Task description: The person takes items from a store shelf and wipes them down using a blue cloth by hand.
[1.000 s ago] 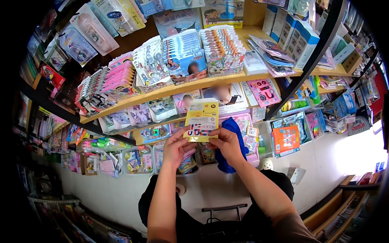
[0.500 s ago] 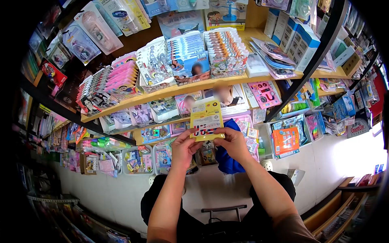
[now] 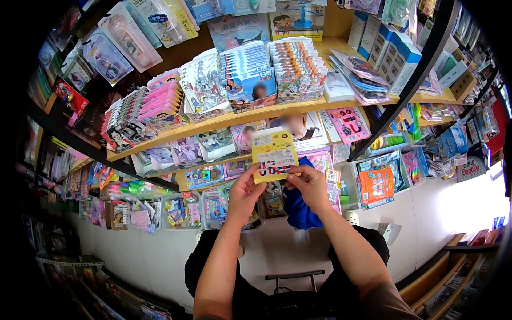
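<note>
A flat yellow and white printed packet [image 3: 274,154], with small red, blue and black shapes along its lower part, is held up in front of the shelves. My left hand [image 3: 246,191] pinches its lower left corner. At the lower right edge, the thumb and fingers of my right hand [image 3: 308,184] are closed on it too. Just below my right hand hangs a bunched blue cloth [image 3: 303,209]. The packet overlaps the lower shelf's printed goods in this view.
Card-like packs in display boxes [image 3: 249,77] line the wooden shelf [image 3: 224,124] ahead. Plastic bins [image 3: 182,212] of small goods stand below. A dark metal post [image 3: 410,85] rises at right. An orange packet [image 3: 376,186] lies in the right bin. A stool edge [image 3: 294,276] shows between the legs.
The packet has shifted slightly right and tilted. My fingers have moved toward its sides, so more of its printed lower part shows.
</note>
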Motion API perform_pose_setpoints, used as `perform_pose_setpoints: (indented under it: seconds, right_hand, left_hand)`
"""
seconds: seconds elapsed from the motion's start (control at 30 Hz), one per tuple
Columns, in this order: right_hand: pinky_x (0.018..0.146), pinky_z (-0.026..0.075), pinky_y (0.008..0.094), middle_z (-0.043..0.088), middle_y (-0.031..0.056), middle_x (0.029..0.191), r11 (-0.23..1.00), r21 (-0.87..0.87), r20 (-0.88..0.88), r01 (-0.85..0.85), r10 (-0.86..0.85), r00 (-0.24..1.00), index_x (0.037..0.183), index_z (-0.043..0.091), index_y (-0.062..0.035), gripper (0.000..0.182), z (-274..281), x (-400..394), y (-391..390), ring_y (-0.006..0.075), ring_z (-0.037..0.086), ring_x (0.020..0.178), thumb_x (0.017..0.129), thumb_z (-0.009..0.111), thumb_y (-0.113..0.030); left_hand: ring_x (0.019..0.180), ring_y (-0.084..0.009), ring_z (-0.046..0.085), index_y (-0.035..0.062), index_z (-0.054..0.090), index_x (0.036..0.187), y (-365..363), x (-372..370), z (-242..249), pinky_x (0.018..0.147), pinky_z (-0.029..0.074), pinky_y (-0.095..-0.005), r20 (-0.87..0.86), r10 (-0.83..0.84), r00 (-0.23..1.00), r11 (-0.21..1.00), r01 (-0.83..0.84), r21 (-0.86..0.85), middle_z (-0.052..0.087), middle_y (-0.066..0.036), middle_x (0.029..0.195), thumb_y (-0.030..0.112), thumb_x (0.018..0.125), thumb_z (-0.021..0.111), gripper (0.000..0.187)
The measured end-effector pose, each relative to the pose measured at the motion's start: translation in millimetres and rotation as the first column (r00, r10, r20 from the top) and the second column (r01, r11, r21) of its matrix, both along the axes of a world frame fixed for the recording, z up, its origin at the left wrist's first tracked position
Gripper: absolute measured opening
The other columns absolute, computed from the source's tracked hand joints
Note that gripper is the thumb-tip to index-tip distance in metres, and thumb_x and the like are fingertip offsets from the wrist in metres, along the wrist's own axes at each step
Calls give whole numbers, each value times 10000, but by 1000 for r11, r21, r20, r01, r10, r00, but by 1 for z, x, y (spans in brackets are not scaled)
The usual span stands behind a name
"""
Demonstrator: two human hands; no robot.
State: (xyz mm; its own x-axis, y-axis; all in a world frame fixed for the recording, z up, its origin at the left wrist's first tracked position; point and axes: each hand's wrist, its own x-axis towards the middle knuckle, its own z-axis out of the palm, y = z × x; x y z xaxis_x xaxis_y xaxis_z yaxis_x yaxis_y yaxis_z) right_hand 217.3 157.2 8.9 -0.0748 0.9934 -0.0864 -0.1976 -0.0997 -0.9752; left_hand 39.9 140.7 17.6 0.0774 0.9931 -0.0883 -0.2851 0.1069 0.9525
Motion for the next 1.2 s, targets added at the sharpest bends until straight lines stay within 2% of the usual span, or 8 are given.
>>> perform_pose_setpoints:
  seconds: [0.2, 0.3, 0.4, 0.57, 0.8, 0.9, 1.0, 1.2]
  right_hand:
    - [655, 513, 224, 635, 75, 831, 1000, 21, -70, -13, 14, 997, 998, 581, 11, 158, 2, 2, 1, 108, 614, 733, 840, 579, -6]
    - [696, 498, 213, 636, 76, 876, 994, 101, -15, -38, 39, 999, 1037, 567, 13, 211, -4, 5, 3, 102, 605, 785, 827, 581, 25]
    - [644, 481, 207, 630, 65, 844, 990, 144, -43, 7, -1, 999, 1020, 578, 15, 221, -10, 2, 4, 85, 586, 749, 803, 618, 25]
    - [620, 473, 204, 632, 61, 817, 996, 68, 5, 62, -62, 998, 967, 608, 17, 182, -6, -1, 0, 76, 580, 723, 787, 636, 27]
    - [606, 467, 203, 627, 50, 785, 991, 84, 66, 108, -113, 991, 918, 628, 29, 155, -6, -5, -6, 66, 571, 694, 770, 664, 3]
    - [660, 477, 214, 625, 69, 837, 994, 98, 121, 47, -59, 991, 991, 593, 31, 213, -1, -4, -7, 87, 586, 765, 783, 636, 30]
    - [734, 485, 236, 617, 92, 912, 986, 145, -152, 78, -56, 987, 1053, 536, 31, 265, 10, -5, -3, 119, 592, 856, 797, 598, 63]
    - [784, 492, 260, 613, 113, 968, 989, 150, -20, -10, 13, 1000, 1032, 509, 37, 238, 2, 9, 1, 149, 591, 923, 806, 571, 83]
  left_hand:
    - [1041, -133, 537, -39, 457, 1231, 2, 2, -7, 866, 437, -236, -128, 36, 991, 997, -26, 78, 555, -124, 1156, -49, 823, 572, 425]
    - [1017, -131, 545, -51, 481, 1203, 1, 6, -5, 849, 441, -230, -149, 52, 987, 995, -39, 89, 567, -126, 1131, -39, 828, 574, 387]
    - [985, -129, 555, -56, 496, 1186, 1, 7, -8, 832, 447, -229, -162, 70, 984, 994, -55, 99, 581, -123, 1099, -35, 828, 578, 367]
    - [951, -125, 563, -54, 502, 1175, 1, 14, -17, 812, 453, -229, -149, 160, 976, 984, -144, 109, 588, -119, 1074, -30, 821, 590, 366]
    - [912, -120, 573, -40, 514, 1057, -1, 31, -8, 759, 479, -230, -67, 208, 976, 966, -194, 168, 598, -107, 1002, -45, 785, 628, 294]
    - [878, -115, 580, -32, 517, 1028, 0, 30, -13, 739, 485, -227, -51, 250, 967, 958, -239, 159, 600, -102, 984, -51, 773, 639, 284]
    - [844, -109, 582, -27, 518, 1026, 3, 25, -11, 725, 485, -221, -44, 259, 965, 960, -252, 125, 603, -99, 974, -54, 768, 644, 288]
    - [821, -94, 574, -9, 525, 992, 3, 23, -4, 709, 473, -208, -34, 241, 970, 968, -237, 85, 603, -79, 939, -56, 768, 641, 256]
